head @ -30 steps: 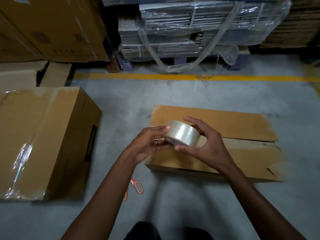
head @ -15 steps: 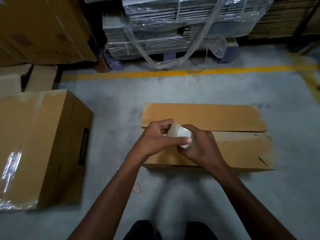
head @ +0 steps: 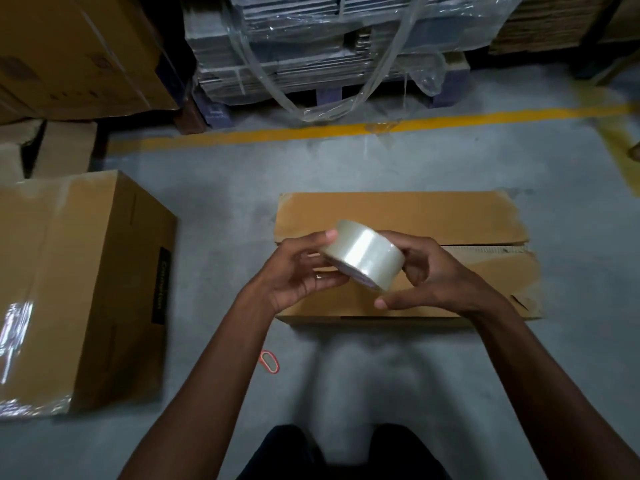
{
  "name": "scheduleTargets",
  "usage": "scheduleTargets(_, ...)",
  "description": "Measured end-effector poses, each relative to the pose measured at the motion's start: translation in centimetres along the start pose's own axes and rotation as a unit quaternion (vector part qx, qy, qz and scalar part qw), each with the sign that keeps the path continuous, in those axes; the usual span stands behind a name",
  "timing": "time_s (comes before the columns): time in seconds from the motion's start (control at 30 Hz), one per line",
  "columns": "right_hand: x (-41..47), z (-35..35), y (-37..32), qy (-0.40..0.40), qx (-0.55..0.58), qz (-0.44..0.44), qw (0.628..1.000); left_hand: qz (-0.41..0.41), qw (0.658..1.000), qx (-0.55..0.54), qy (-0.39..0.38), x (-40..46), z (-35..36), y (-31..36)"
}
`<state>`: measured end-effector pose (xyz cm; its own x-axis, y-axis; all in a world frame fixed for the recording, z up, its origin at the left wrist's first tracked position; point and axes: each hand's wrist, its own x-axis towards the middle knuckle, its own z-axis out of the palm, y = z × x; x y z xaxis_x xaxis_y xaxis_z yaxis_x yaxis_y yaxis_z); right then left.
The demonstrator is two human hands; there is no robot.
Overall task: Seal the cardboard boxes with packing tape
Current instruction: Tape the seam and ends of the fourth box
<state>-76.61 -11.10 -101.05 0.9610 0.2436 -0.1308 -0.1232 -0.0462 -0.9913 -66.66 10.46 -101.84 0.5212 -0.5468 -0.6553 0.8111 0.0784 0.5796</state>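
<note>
**Tape roll held over the unsealed box**

While the roll (head: 362, 259) of clear tape is held in both hands, it hangs above the box (head: 401, 216) that lies on the floor in front of the person. The left hand (head: 298, 275) grips the roll from its left side, with curled fingers under it and one fingertip on the upper edge. The right hand (head: 429, 278) holds the right side, with the thumb stretched below the roll. This hold probably serves to turn the roll and search for the loose end of the tape, because no free strip is visible.

The box has its two flaps closed, and the seam (head: 485, 245) between them runs from left to right with no tape seen on it. So the sealing of this box seems not yet begun.

A bigger box (head: 86, 271) stands at the left, well apart, with shiny tape already on its top. Scissors (head: 270, 362) with red handles lie on the floor near the left forearm, partly hidden by it. Behind a yellow line (head: 311, 131) there is a pallet (head: 329, 57) of flat cartons in plastic wrap. Nothing stands between the hands and the seam.
</note>
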Motion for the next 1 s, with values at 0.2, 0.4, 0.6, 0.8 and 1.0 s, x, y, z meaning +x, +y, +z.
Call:
scheduleTargets(0.2, 0.0, 0.1, 0.3, 0.034, 0.016, -0.041, 0.998, -0.04, 0.994, -0.08, -0.055, -0.1, 0.0, -0.7)
scheduleTargets(0.4, 0.3, 1.4, -0.4, 0.107, -0.045, -0.033, 0.993, 0.068, 0.99, 0.106, 0.07, -0.7, 0.8, 0.0)
scheduleTargets(0.6, 0.6, 1.7, -0.7, 0.131, -0.101, -0.005, 0.986, 0.243, 0.879, 0.392, 0.118, -1.8, 2.3, 0.4)
scheduleTargets(0.8, 0.7, 1.5, 0.3, 0.142, -0.145, 0.015, 0.979, 0.293, 0.864, 0.383, 0.145, -0.5, 2.6, -0.2)
scheduleTargets(1.0, 0.2, 1.5, 1.2, 0.144, -0.187, 0.027, 0.971, 0.282, 0.873, 0.36, 0.171, 0.8, 2.0, -1.2)
